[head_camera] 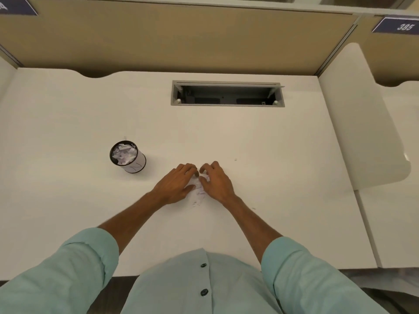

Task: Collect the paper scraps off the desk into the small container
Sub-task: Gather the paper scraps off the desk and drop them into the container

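one small heap of paper scraps (198, 189) on the desk (272, 143) | feel: likely feather-light, limp, quick to scatter, so scoop low from both flanks | left hand (179, 184) at its 9 o'clock, right hand (215, 180) at 3 o'clock, fingers (189, 168) half-curled round it, touching | small container (127, 157) at 10 o'clock, well apart, part-filled
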The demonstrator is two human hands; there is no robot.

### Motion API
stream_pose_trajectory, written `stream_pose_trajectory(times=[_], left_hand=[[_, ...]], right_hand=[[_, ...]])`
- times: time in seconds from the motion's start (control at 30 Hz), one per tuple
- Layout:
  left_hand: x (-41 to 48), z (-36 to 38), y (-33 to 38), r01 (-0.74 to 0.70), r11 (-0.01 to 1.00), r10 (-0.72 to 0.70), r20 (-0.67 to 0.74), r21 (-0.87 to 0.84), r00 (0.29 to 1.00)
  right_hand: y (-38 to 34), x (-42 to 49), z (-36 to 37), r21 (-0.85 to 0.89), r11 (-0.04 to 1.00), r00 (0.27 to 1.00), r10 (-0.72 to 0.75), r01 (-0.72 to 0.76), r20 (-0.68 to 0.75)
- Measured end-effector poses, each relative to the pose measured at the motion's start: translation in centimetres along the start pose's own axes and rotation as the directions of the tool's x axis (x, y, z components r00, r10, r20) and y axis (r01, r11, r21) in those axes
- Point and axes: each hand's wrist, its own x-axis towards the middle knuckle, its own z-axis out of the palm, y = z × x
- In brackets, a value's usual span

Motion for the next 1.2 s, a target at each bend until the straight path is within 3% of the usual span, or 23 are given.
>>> stream_pose_trajectory(times=[0.07,0.13,0.23,0.4,0.53,0.63,0.73,0.9,1.07,1.2], left_hand=[[-1.3,0.1,-0.1,0.006,1.0,-0.007,-0.033,-0.018,0.999],[-2.4,0.2,-0.1,0.044,0.999,-0.044,-0.1,-0.005,0.994],[-3.5,0.4,0.0,0.153,0.988,-0.154,-0.177,-0.021,0.972],[-4.5,1.6,0.3,0.33,0.944,-0.328,-0.182,-0.02,0.927],[-5.3,2.6,0.4,0.402,0.915,-0.399,-0.193,-0.023,0.896],[-5.2,2.7,0.4,0.353,0.934,-0.358,-0.151,-0.056,0.922],[-4.5,2.4,0.7,0.277,0.961,-0.278,-0.068,-0.022,0.958],[-2.8,1.4,1.5,0.152,0.987,-0.154,0.034,0.054,0.988],[-2.1,0.7,1.7,0.192,0.98,-0.19,0.034,-0.059,0.981],[-1.9,0.3,1.2,0.204,0.977,-0.204,0.006,-0.068,0.979]], right_hand=[[-0.5,-0.8,0.1,0.01,0.999,0.999,-0.033,0.034,-0.037],[-0.3,-1.6,-0.5,0.021,1.0,0.981,-0.006,0.011,-0.195],[1.8,-3.3,-2.1,0.117,0.983,0.89,0.181,-0.144,-0.419],[6.7,-8.4,-3.2,0.144,0.894,0.77,0.44,-0.424,-0.463],[7.5,-10.9,-1.8,0.16,0.844,0.752,0.529,-0.511,-0.393],[6.2,-9.9,-1.3,0.143,0.899,0.846,0.438,-0.414,-0.304],[4.0,-7.6,-1.7,0.119,0.946,0.942,0.315,-0.302,-0.115],[1.1,-4.2,-1.5,-0.004,0.989,0.978,0.148,-0.149,0.144],[-0.9,-2.1,-0.4,-0.05,0.998,0.973,0.04,-0.029,0.228],[-1.7,-1.7,0.2,-0.024,1.0,0.981,0.0,0.005,0.195]])
